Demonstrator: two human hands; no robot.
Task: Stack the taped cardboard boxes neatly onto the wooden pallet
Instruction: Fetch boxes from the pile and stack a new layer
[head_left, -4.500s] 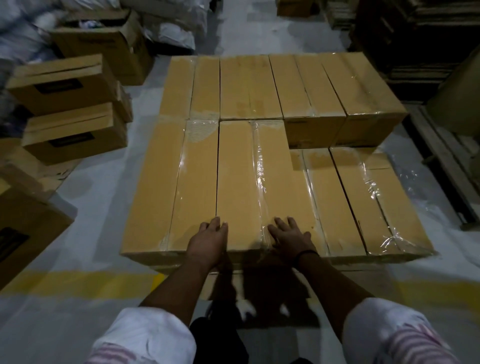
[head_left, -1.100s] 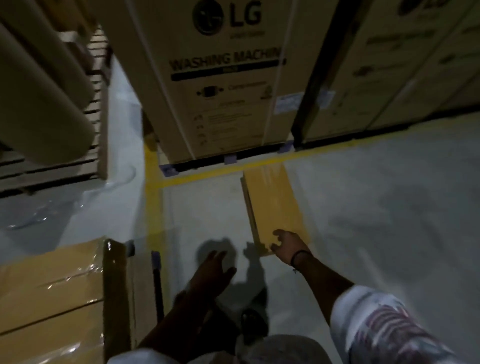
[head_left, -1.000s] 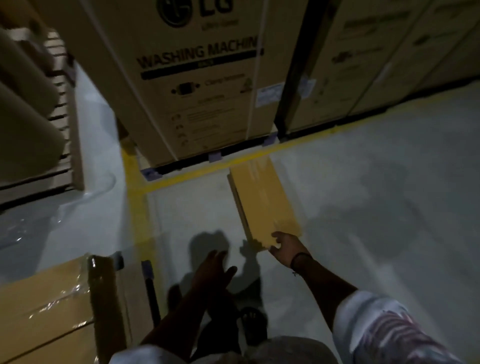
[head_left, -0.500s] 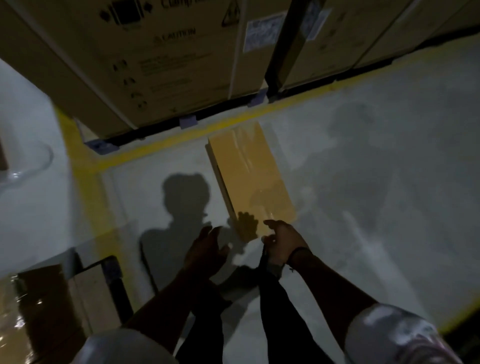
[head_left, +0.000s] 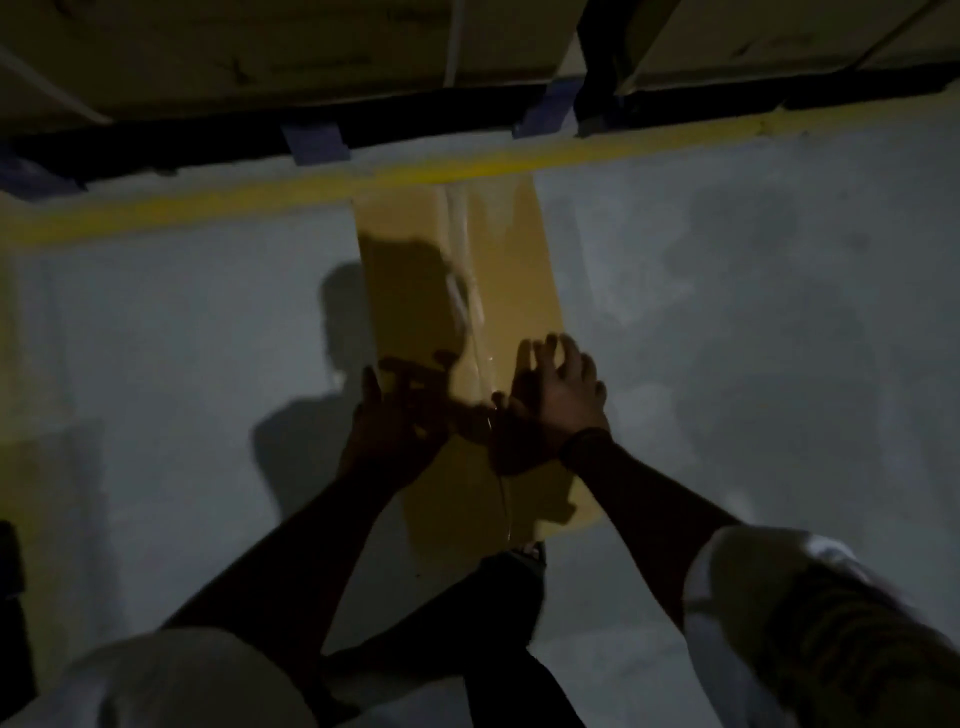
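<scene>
The step in hand looks like picking up the long cardboard box (head_left: 498, 270) that lies flat on the grey floor (head_left: 727, 312) in the middle of the frame. It runs from the yellow line (head_left: 208, 208) near the top down towards the person's legs at the bottom. The wooden pallet is not in view, so the box will have to be carried off to it. To do this well, each hand should go to one long side of the box near its lower end. The fingers should slip under the bottom edges rather than pull on the shiny tape (head_left: 462, 291) along the top, which could peel or slide. The box is long, so it will probably tip away from the person unless the grip moves nearer its middle or the near end is raised first. A lift with bent knees would suit a load this low. The large cartons (head_left: 260, 52) across the top of the frame stand close to the far end, so the box should come up and back towards the person. The left hand (head_left: 397, 421) is in deep shadow over the left edge of the box with its fingers stretched forward and holding nothing. The right hand (head_left: 563, 400) is over the right edge, its fingers spread and slightly bent, gripping nothing. I cannot tell whether either hand touches the cardboard.
</scene>
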